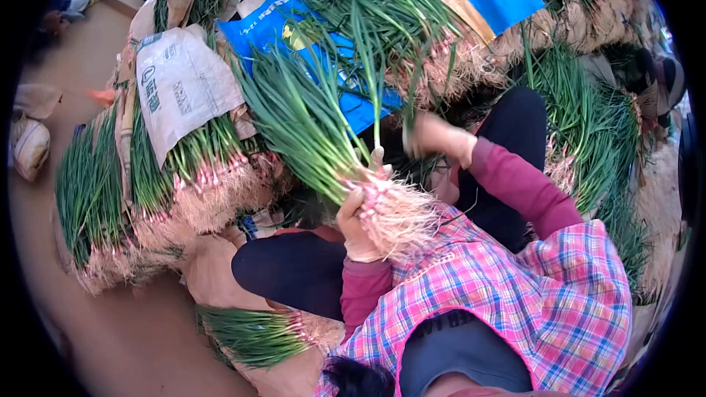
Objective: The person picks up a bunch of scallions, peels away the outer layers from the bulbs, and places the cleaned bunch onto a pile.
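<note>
My left hand (pixel 357 231) is wrapped round the lower stems of a bunch of spring onions (pixel 301 136), just above the pale tangled roots. The bunch tilts, its green leaves fanning up and to the left, its roots hanging toward my lap. To the right of the bunch is my right hand (pixel 435 136), smeared by motion over my knees; whether its fingers hold anything I cannot tell. Behind the held bunch lie a blue printed bag (pixel 257 26) and a larger pile of spring onions (pixel 382 0) with pinkish stem bases and roots toward me.
A white printed sack (pixel 187 92) covers part of the stacked spring onions at the left. More bundles (pixel 588 125) line the right side. Beside my left leg, a small bunch (pixel 257 334) rests on brown sacking. Brown floor (pixel 103 331) shows at the lower left.
</note>
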